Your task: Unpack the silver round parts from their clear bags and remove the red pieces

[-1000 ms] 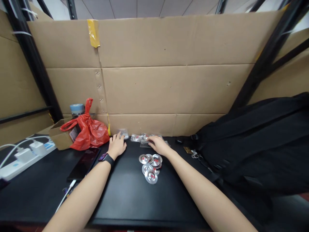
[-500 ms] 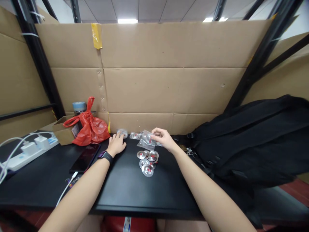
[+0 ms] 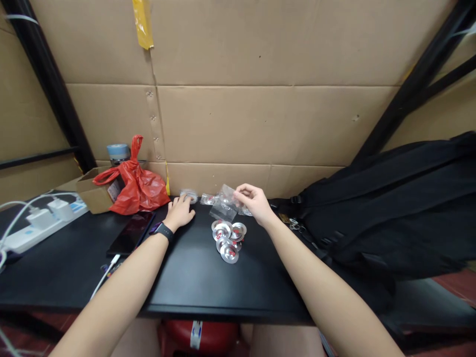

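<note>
My right hand [image 3: 253,201] pinches a clear plastic bag [image 3: 224,209] by its upper right edge, above the back of the black table. No disc shows inside this bag. Several round silver discs with red marks [image 3: 229,254] lie in an overlapping pile just in front of it. Small clear packets [image 3: 209,199] rest behind, near the cardboard wall. My left hand [image 3: 179,212] lies with spread fingers on the table, its fingertips at another clear packet [image 3: 190,195].
On the left are a red plastic bag [image 3: 143,191], a cardboard box [image 3: 92,198], a dark phone [image 3: 132,234] and a white power strip [image 3: 22,238]. A black backpack [image 3: 401,213] fills the right side, with keys [image 3: 294,224] beside it.
The view has tilted down. A disc now lies on the upper left of the pile, and the bag at my right hand looks emptier. My left hand stays at its packet.
</note>
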Tool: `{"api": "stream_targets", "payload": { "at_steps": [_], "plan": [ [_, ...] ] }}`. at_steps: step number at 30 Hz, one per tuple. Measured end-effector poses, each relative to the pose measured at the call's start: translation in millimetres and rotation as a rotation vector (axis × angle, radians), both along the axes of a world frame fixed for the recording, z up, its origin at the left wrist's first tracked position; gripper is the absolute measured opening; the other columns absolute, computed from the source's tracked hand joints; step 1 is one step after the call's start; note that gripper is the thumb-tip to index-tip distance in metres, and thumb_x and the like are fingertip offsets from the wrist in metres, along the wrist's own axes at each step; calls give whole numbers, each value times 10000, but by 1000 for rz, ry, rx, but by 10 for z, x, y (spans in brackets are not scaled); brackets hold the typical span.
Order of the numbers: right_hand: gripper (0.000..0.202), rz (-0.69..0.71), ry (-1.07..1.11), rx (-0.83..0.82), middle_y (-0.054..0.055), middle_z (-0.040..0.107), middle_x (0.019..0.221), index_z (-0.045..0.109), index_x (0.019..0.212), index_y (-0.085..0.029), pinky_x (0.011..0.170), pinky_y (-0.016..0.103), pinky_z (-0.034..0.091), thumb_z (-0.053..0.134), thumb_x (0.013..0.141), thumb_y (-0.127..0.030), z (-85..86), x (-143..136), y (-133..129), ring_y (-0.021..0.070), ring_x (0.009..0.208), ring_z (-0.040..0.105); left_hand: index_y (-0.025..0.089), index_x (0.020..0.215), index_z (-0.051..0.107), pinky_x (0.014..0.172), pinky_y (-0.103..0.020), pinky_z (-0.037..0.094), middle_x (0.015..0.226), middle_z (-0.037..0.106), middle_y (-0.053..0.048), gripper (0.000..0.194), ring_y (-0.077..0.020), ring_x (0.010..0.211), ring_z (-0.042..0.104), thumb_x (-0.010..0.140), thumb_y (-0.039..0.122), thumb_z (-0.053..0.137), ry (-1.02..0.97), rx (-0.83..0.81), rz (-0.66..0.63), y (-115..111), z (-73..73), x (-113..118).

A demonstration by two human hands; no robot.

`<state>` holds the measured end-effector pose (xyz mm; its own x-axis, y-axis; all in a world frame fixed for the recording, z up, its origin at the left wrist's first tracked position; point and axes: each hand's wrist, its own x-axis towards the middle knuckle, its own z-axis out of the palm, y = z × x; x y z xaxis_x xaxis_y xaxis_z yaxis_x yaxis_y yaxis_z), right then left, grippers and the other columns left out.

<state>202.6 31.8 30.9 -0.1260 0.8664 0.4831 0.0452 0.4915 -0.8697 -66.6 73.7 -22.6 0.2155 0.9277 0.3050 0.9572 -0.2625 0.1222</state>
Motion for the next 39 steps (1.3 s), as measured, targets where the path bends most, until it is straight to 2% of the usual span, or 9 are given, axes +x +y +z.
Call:
{"api": "stream_targets", "payload": {
  "at_steps": [5, 9, 13, 15, 17, 20, 25, 31, 39],
  "plan": [
    [412, -94, 30, -24, -20, 629, 626, 576, 814, -191, 475, 227, 387, 735, 739, -564, -138, 1, 118, 112, 479, 549, 236, 1259, 543, 977, -508, 407, 1360, 548, -111, 375, -335, 1204, 519, 899, 328, 492, -73, 19, -50, -47, 69, 59],
    [426, -104, -38, -28, -35, 581, 558, 591, 828, -191, 454, 230, 381, 720, 746, -589, -226, -22, 161, 126, 464, 555, 216, 1275, 503, 978, -427, 431, 1233, 596, -109, 389, -258, 1163, 558, 1001, 432, 331, -304, 85, -317, -187, 217, 179],
    [448, -97, -50, -37, -21, 607, 607, 594, 830, -188, 460, 248, 423, 722, 733, -606, -247, -55, 160, 135, 469, 582, 218, 1357, 427, 1005, -411, 408, 1295, 547, -119, 746, -280, 1177, 528, 763, 582, 693, -255, 201, -641, -422, 362, 359],
    [447, -93, -31, -47, -24, 601, 598, 591, 821, -185, 460, 249, 432, 729, 728, -600, -257, -69, 160, 132, 463, 579, 229, 1313, 480, 987, -408, 389, 1316, 547, -114, 641, -284, 1189, 517, 767, 463, 721, -134, 277, -680, -514, 377, 466],
    [443, -76, -10, -62, -32, 586, 570, 590, 816, -182, 462, 244, 433, 738, 723, -589, -272, -86, 160, 126, 459, 570, 234, 1235, 547, 945, -390, 368, 1269, 593, -94, 379, -257, 1164, 538, 864, 270, 613, -28, 361, -647, -561, 353, 568],
    [440, -18, 10, -92, -33, 599, 584, 591, 835, -180, 480, 236, 443, 747, 719, -576, -295, -116, 155, 119, 470, 578, 217, 1075, 626, 878, -368, 342, 1100, 674, -71, 229, -216, 1060, 587, 915, 126, 490, 81, 442, -602, -553, 301, 659],
    [418, 10, -63, -131, 41, 701, 836, 587, 917, -188, 496, 224, 435, 620, 820, -592, -336, -62, 214, 136, 589, 646, 208, 919, 666, 784, -348, 349, 914, 697, -48, 179, -190, 879, 619, 925, 140, 500, 166, 384, -481, -361, 297, 458],
    [159, -291, -577, 130, 57, 700, 865, 653, 869, -188, 745, 305, 481, 604, 846, -338, -426, 303, 405, 188, 784, 637, 185, 1007, 706, 781, -357, 400, 1023, 696, -104, 271, -240, 953, 625, 934, 144, 448, 161, 320, -96, 83, 207, -43],
    [183, -317, -936, 128, 94, 688, 1042, 692, 973, -183, 887, 322, 459, 683, 815, -276, -502, 658, 524, 225, 975, 635, 199, 997, 725, 904, -369, 419, 1109, 707, -108, 327, -256, 1033, 631, 945, 360, 445, 165, 161, -103, 392, 89, 50]
  ]
}}
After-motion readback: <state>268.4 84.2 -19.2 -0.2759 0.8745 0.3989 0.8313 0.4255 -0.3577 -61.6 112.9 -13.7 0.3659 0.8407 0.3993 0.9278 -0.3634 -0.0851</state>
